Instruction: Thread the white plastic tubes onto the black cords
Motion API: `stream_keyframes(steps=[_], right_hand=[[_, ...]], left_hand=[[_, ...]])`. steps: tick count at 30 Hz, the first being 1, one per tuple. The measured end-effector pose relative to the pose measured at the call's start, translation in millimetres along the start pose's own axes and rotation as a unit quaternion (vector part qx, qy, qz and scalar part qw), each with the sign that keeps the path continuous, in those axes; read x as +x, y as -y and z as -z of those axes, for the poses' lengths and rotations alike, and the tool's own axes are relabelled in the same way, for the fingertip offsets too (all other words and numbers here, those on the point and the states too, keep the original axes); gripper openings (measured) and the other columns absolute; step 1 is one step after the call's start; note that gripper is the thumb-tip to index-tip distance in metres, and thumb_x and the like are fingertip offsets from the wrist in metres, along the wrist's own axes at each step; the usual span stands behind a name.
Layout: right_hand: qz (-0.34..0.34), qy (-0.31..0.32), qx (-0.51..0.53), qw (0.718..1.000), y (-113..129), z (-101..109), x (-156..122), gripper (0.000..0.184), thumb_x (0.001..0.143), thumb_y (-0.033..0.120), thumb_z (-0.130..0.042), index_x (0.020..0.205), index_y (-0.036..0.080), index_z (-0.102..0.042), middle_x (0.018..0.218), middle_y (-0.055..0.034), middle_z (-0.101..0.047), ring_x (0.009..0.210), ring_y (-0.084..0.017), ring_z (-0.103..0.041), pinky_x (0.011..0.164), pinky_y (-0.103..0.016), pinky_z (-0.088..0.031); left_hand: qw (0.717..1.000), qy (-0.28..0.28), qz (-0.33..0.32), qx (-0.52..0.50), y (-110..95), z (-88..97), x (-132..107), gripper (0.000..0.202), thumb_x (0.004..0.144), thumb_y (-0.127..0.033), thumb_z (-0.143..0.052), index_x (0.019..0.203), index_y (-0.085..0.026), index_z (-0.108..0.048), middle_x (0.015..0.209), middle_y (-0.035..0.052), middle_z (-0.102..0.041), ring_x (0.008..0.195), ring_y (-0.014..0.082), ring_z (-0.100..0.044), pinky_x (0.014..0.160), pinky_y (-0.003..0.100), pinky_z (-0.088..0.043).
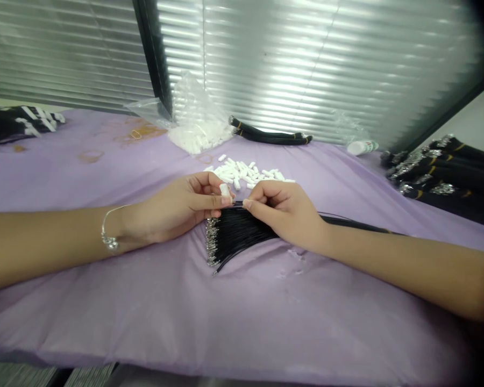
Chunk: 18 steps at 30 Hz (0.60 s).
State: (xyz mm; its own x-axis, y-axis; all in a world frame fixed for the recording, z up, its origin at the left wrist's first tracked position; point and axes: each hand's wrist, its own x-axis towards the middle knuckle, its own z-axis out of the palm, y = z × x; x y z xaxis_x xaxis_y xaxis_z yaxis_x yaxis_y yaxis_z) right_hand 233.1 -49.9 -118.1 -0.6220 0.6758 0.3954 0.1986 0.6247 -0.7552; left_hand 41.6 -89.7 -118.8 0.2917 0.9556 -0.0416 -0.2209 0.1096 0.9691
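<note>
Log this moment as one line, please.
Left hand: holding white piece | Right hand: pinching black cord | Black cord bundle: on purple cloth, beneath hands | Loose white pieces: heaped beyond hands

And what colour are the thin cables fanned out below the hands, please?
Black, as the head view shows: the cables have silvery metallic ends.

A purple cloth covers the work surface. Behind it, I observe horizontal slatted blinds and a dark frame post. Amber bands lie loose, rear left. A white cylinder, possibly a small bottle, lies sideways, rear right. Grey flooring shows below.
</note>
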Motion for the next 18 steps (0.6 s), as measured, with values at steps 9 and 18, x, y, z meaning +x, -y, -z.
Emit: stream_keyframes(steps=[9,18], right_hand=[[-0.016,0.019,0.009,1.0,1.5,-0.1,0.4,0.015,0.076,0.022,-0.053,0.064,0.012,-0.054,0.055,0.0033,-0.044,0.052,-0.005,-0.035,0.047,-0.018,-0.028],[-0.01,0.022,-0.017,1.0,0.3,-0.9,1.8,0.016,0.077,0.025,-0.052,0.07,0.012,-0.059,0.059,0.0016,-0.05,0.054,-0.006,-0.04,0.048,-0.019,-0.029]], left_hand=[[1.0,0.01,0.02,-0.016,-1.8,-1.2,0.7,0.011,0.073,-0.008,-0.062,0.075,-0.013,-0.053,0.071,-0.0009,-0.057,0.064,0.0056,-0.051,0.059,0.016,-0.039],[1.0,0.016,0.019,-0.004,-2.0,0.6,0.9,0.012,0.072,-0.008,-0.063,0.072,-0.013,-0.052,0.069,-0.0012,-0.057,0.062,0.0054,-0.05,0.058,0.016,-0.038]])
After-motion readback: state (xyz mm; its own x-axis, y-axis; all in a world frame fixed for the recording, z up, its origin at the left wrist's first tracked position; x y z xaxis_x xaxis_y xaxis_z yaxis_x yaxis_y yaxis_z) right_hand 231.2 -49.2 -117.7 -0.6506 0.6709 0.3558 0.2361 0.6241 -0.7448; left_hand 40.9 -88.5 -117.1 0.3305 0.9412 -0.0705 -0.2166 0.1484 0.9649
